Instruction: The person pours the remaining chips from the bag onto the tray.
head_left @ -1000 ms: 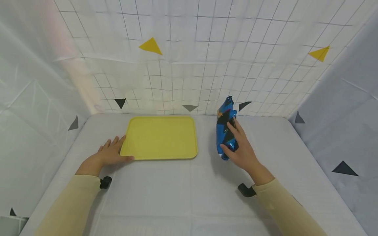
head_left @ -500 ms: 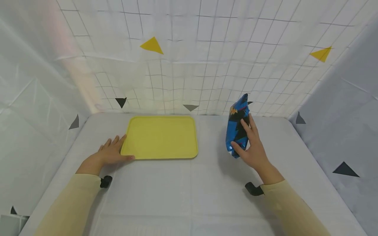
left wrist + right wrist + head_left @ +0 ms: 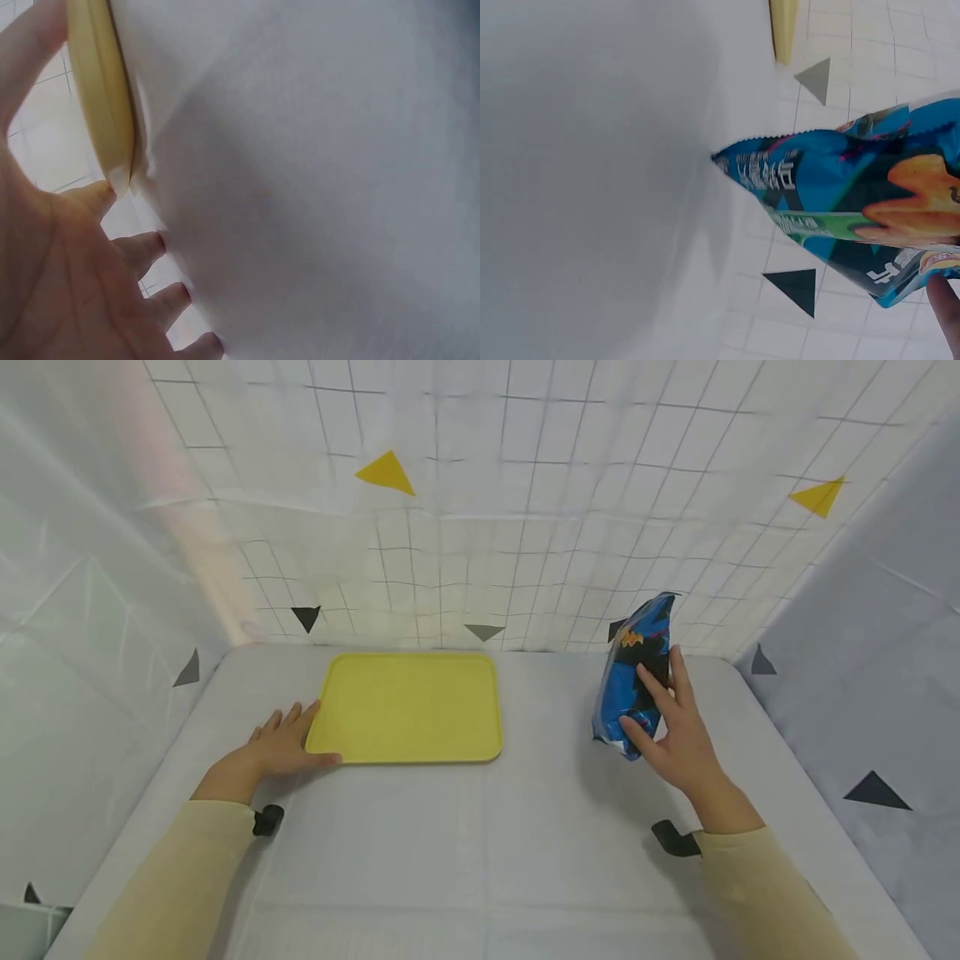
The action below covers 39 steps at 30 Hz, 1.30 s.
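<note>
A yellow tray [image 3: 405, 708] lies flat at the back of the white table. My left hand [image 3: 272, 753] rests at its near left corner, thumb along the front edge and fingers spread at the left side. In the left wrist view, the index fingertip [image 3: 105, 196] meets the tray's rim [image 3: 105, 90]. To the right, my right hand [image 3: 681, 745] grips a blue and black snack bag [image 3: 636, 681] from its right side. The bag stands on edge, tilted, with a shadow under it. Pictures of orange-brown snacks show on the bag [image 3: 855, 199] in the right wrist view.
A white tabletop [image 3: 420, 852] spreads in front of the tray. White gridded sheeting [image 3: 480, 543] with yellow and dark triangles hangs at the back, and plain sheets close off both sides. A black camera mount [image 3: 675, 839] juts from the right wrist.
My right hand has moved right, carrying the snack bag away from the tray, and the bag leans more to the right. The left hand and the tray stay in place.
</note>
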Each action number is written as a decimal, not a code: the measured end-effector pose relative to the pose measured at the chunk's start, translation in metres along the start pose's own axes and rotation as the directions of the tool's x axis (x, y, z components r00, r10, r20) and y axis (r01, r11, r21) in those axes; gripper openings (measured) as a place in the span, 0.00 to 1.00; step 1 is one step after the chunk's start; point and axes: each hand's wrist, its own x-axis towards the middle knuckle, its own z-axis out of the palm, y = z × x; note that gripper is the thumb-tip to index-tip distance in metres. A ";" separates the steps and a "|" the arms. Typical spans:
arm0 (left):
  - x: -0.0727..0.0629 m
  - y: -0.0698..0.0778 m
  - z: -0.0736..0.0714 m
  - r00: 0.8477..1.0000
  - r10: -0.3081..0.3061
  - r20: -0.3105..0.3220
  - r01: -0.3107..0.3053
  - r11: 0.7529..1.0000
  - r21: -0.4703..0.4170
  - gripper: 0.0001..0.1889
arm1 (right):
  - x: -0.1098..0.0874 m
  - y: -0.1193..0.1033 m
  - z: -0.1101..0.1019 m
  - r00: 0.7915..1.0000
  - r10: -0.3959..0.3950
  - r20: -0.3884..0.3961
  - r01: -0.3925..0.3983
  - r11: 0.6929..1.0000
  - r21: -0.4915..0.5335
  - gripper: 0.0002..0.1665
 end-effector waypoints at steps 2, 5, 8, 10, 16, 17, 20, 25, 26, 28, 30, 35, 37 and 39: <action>0.001 0.000 0.000 1.000 -0.003 0.001 0.003 1.000 -0.004 0.64 | 0.000 0.001 -0.001 0.998 -0.058 -0.019 0.057 0.997 -0.045 0.39; 0.002 -0.002 0.001 1.000 -0.005 0.002 0.005 1.000 -0.002 0.64 | 0.001 0.002 -0.003 0.989 -0.141 -0.037 0.137 0.985 -0.109 0.40; 0.004 -0.003 0.003 1.000 -0.009 0.006 0.009 1.000 -0.003 0.64 | 0.002 0.003 -0.005 0.981 -0.193 -0.031 0.185 0.969 -0.164 0.38; 0.003 -0.003 0.003 1.000 -0.014 0.011 0.014 1.000 -0.007 0.65 | 0.004 0.003 -0.008 0.976 -0.216 -0.013 0.210 0.961 -0.181 0.36; 0.002 -0.003 0.002 1.000 -0.008 0.010 0.008 1.000 -0.018 0.65 | 0.007 0.001 -0.023 0.967 -0.226 0.116 0.245 0.952 -0.182 0.29; 0.002 -0.003 0.002 1.000 -0.007 0.011 0.007 1.000 -0.015 0.65 | 0.007 0.000 -0.026 0.966 -0.216 0.145 0.239 0.956 -0.169 0.26; 0.003 -0.003 0.002 1.000 -0.011 0.009 0.011 1.000 -0.009 0.65 | 0.007 -0.005 -0.033 0.962 -0.143 0.233 0.179 0.973 -0.142 0.23; 0.004 -0.004 0.003 1.000 -0.009 0.007 0.009 1.000 -0.012 0.66 | 0.004 -0.011 -0.037 0.948 -0.010 0.318 0.072 0.980 -0.184 0.40; 0.004 -0.004 0.003 1.000 -0.006 0.006 0.006 1.000 -0.013 0.66 | 0.004 -0.011 -0.036 0.947 -0.004 0.322 0.069 0.979 -0.190 0.44; 0.004 -0.004 0.003 1.000 -0.002 0.006 0.002 1.000 -0.016 0.66 | 0.003 -0.011 -0.035 0.946 -0.010 0.324 0.076 0.979 -0.191 0.45; 0.004 -0.005 0.003 1.000 -0.002 0.007 0.002 1.000 -0.019 0.66 | 0.003 -0.011 -0.034 0.947 -0.026 0.321 0.090 0.979 -0.185 0.44; 0.002 -0.003 0.002 1.000 -0.008 0.008 0.008 1.000 -0.020 0.65 | 0.002 -0.008 -0.033 0.948 -0.029 0.316 0.082 0.984 -0.156 0.47; 0.001 -0.002 0.002 1.000 -0.007 0.006 0.007 1.000 -0.024 0.65 | 0.000 -0.007 -0.031 0.952 -0.011 0.306 0.054 0.989 -0.134 0.51; 0.001 -0.002 0.001 1.000 -0.005 0.005 0.006 1.000 -0.030 0.65 | -0.001 -0.006 -0.028 0.959 -0.002 0.284 0.033 0.994 -0.107 0.53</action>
